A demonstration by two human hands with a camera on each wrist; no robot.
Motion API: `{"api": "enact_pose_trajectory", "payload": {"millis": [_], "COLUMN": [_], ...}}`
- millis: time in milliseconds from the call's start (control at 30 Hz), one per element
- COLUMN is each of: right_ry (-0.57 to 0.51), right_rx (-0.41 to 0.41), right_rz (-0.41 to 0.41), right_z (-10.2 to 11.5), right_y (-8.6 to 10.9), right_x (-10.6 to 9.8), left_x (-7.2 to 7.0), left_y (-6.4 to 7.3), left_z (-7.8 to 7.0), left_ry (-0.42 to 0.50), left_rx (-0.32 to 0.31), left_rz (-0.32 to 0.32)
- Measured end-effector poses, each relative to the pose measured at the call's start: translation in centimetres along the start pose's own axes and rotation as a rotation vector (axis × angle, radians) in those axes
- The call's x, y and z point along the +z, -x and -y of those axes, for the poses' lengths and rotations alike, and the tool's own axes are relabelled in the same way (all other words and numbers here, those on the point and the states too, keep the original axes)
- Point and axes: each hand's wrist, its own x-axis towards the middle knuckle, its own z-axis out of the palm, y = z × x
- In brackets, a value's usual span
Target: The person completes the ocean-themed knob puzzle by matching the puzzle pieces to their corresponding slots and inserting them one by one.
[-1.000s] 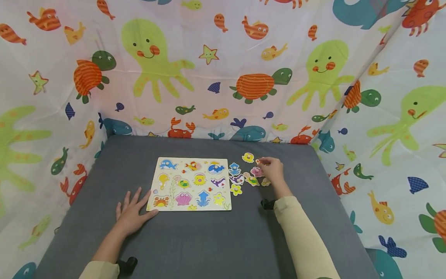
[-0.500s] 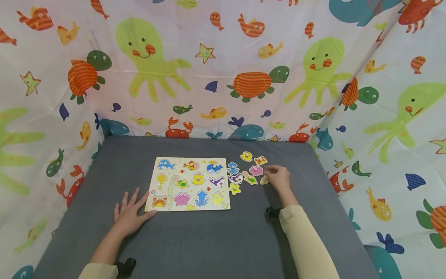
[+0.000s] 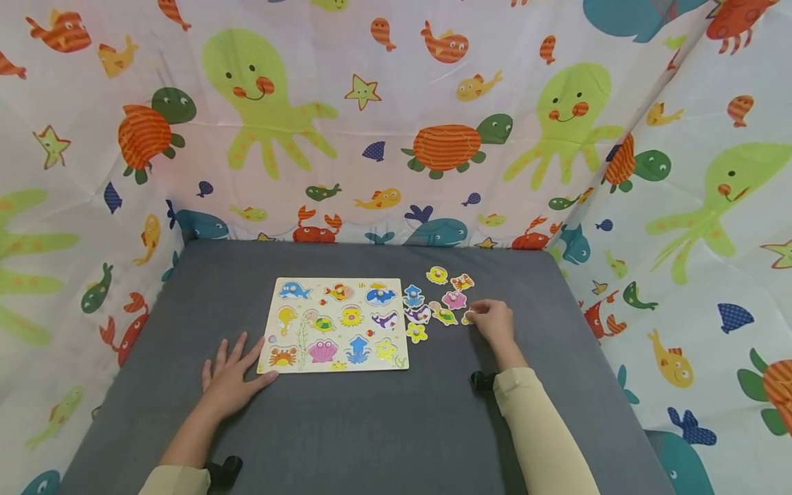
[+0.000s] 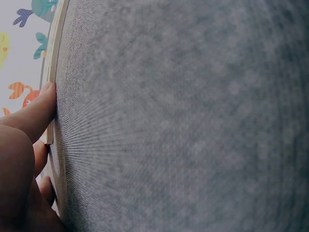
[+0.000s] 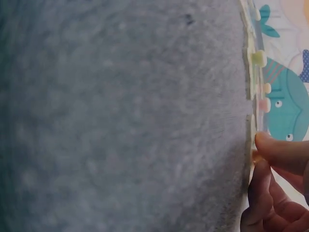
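Observation:
A pale wooden puzzle board (image 3: 353, 363) printed with sea animals lies on the grey cloth. My left hand (image 3: 229, 388) rests at its left front corner with fingers spread, and in the left wrist view the thumb (image 4: 41, 104) touches the board's edge (image 4: 54, 63). To the right, my right hand (image 3: 495, 323) pinches the knob (image 5: 256, 155) of a small yellowish puzzle piece (image 3: 467, 317) lying on the cloth. That piece is mostly hidden by the fingers. Close by lie a pink shell piece (image 3: 454, 300), a green turtle piece (image 3: 444, 314) and a crab piece (image 3: 462, 282).
Against the board's right side lie a blue squid piece (image 3: 413, 296), a purple whale piece (image 3: 418, 314) and a yellow star piece (image 3: 417, 333). Farther back is a yellow octopus piece (image 3: 436, 275). A sea-animal curtain (image 3: 396, 103) closes off the back and sides.
My right hand has moved from the crab piece toward me to the yellowish piece, and its fingers have closed on the knob. The left hand stays at the board's corner. The view shifted slightly.

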Motion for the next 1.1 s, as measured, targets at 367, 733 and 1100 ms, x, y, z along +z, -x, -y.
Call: {"api": "enact_pose_trajectory", "payload": {"millis": [367,733,1100], "right_ry": [-0.008,-0.042,-0.106], "right_rx": [0.046,0.013,-0.118], "right_rz": [-0.03,-0.052,-0.001], "right_z": [0.3,1.5,4.2], "right_y": [0.2,0.7,1.8], "right_x": [0.1,-0.2,0.4], "left_x": [-0.7,-0.4,0.1], "left_y": [-0.1,0.3,0.2], "left_z": [-0.2,0.3,0.1], "left_ry": [0.006,-0.004,0.005], "left_rx": [-0.003,-0.004,0.003], "left_rz": [0.005,0.011,0.002]}}
